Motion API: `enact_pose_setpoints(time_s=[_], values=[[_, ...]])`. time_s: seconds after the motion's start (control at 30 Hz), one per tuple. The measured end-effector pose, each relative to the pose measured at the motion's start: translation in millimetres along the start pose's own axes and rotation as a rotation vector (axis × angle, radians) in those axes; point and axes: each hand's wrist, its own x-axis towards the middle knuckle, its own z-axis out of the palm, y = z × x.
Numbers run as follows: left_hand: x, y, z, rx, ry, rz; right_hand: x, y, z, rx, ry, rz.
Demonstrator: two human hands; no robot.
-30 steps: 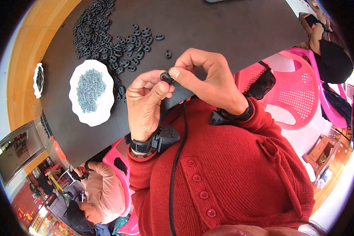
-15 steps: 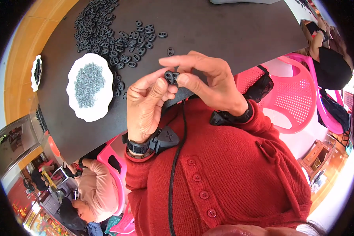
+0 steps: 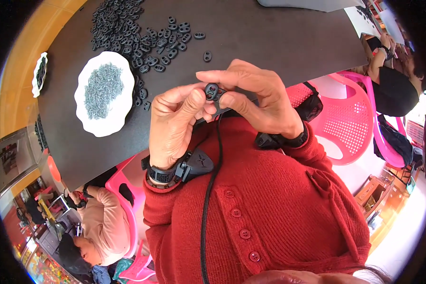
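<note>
Between thumb and fingers of my left hand [image 3: 177, 113] is a black two-hole cord lock [image 3: 212, 91], held above the table's near edge with its holed face in view. My right hand [image 3: 262, 102] closes in from the other side. Its thumb tip presses at the right end of the cord lock, where a small black piece sticks out, while its bent forefinger arches over the top. A white scalloped plate [image 3: 83, 111] to the left holds a heap of small metal springs [image 3: 103, 91]. Beyond the hands, many loose cord lock pieces [image 3: 113, 31] lie piled on the dark table.
One black piece [image 3: 207, 56] lies apart from the pile on the dark table [image 3: 270, 35]. A second white dish [image 3: 39, 75] stands at the far left. Pink chairs [image 3: 348, 118] are at the right, and a co-worker in a pink top [image 3: 106, 222] sits lower left.
The cord lock has turned a little, so its holes show more plainly. Both hands keep their hold on it, and the whole view has shifted slightly.
</note>
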Motion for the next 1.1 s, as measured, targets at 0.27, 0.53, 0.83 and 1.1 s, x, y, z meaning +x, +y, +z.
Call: enact_pose_setpoints(time_s=[0.27, 0.53, 0.83, 1.1], values=[[-9.7, 3.6, 0.9, 0.033, 0.040, -0.005, -2.7, -4.4, 9.8, -0.057, 0.011, -0.018], [-15.8, 7.9, -2.5, 0.084, 0.048, 0.000, -4.8, -6.0, 17.7, -0.083, -0.016, -0.021], [-17.3, 15.2, -7.0, 0.112, 0.017, 0.008, -4.0, -5.0, 20.5, 0.034, -0.045, 0.058], [-18.9, 15.7, -2.3, 0.144, 0.030, 0.026, 1.7, -10.0, 18.3, -0.121, -0.015, -0.057]])
